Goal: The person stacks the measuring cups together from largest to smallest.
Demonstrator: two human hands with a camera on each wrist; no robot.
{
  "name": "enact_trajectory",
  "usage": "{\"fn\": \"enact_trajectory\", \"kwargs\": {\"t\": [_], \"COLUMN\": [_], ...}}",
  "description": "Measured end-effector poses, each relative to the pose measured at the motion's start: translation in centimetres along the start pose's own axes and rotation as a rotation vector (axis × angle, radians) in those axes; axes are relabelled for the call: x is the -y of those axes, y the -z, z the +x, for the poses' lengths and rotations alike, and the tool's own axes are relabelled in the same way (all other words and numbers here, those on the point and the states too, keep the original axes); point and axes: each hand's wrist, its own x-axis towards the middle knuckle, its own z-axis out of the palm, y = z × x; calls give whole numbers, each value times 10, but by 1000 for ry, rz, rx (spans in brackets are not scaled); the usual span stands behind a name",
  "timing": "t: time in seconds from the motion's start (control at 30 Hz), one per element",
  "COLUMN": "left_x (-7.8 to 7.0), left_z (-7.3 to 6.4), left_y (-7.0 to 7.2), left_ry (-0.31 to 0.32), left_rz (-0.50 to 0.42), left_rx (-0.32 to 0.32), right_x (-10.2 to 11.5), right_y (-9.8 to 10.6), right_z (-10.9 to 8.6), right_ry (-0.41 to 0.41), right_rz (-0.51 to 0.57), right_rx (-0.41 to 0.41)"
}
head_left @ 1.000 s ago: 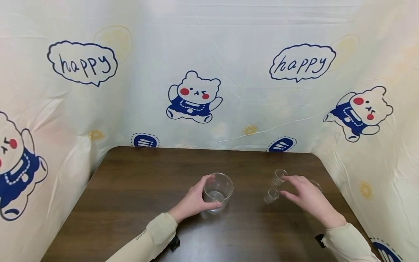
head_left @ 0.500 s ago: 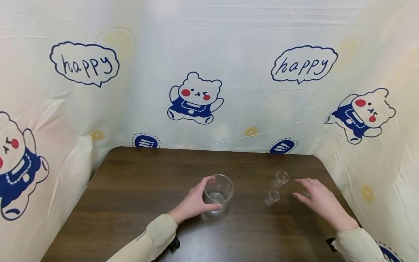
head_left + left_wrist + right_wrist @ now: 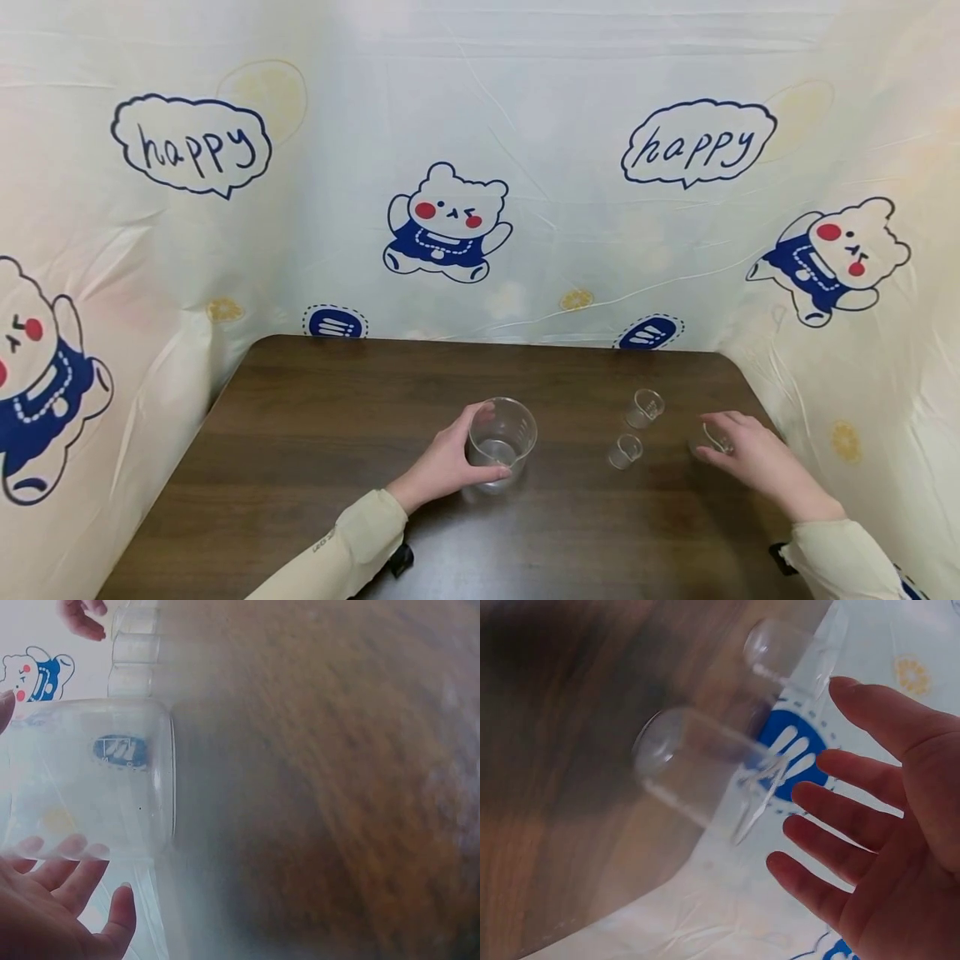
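Observation:
My left hand [image 3: 450, 454] holds a large clear beaker [image 3: 517, 442] from its left side, thumb in front and fingers round the far side. The beaker stands upright on the table; the left wrist view shows fingertips [image 3: 71, 846] against its wall. At the right, my right hand [image 3: 761, 458] hovers beside a small clear beaker [image 3: 716, 439], partly hidden by the fingers. Its thumb and fingers are spread around that beaker without a visible grip. Two more small beakers, a farther one [image 3: 646, 408] and a nearer one [image 3: 625, 452], stand to its left.
A dark brown wooden table [image 3: 315, 417] carries everything. Pale cloth [image 3: 562, 217] printed with bears and "happy" bubbles hangs behind it and along both sides. The table's right edge lies close to my right hand.
My right hand has moved right, away from the two small beakers, to the rightmost one. The left hand and large beaker have stayed in place.

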Motion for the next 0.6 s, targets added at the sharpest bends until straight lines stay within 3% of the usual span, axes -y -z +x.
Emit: {"fn": "enact_trajectory", "kwargs": {"t": [0.27,0.47,0.6], "left_x": [2,4,4], "left_z": [1,2,2], "left_y": [0,0,0], "left_ry": [19,13,15], "left_rz": [-1,-2,-2], "left_rx": [11,8,7], "right_x": [-25,-35,-38], "right_y": [-7,-10,-9], "right_z": [-5,-5,-5], "right_ry": [29,53,27], "right_rz": [1,-11,1], "right_rx": [-5,-57,-15]}}
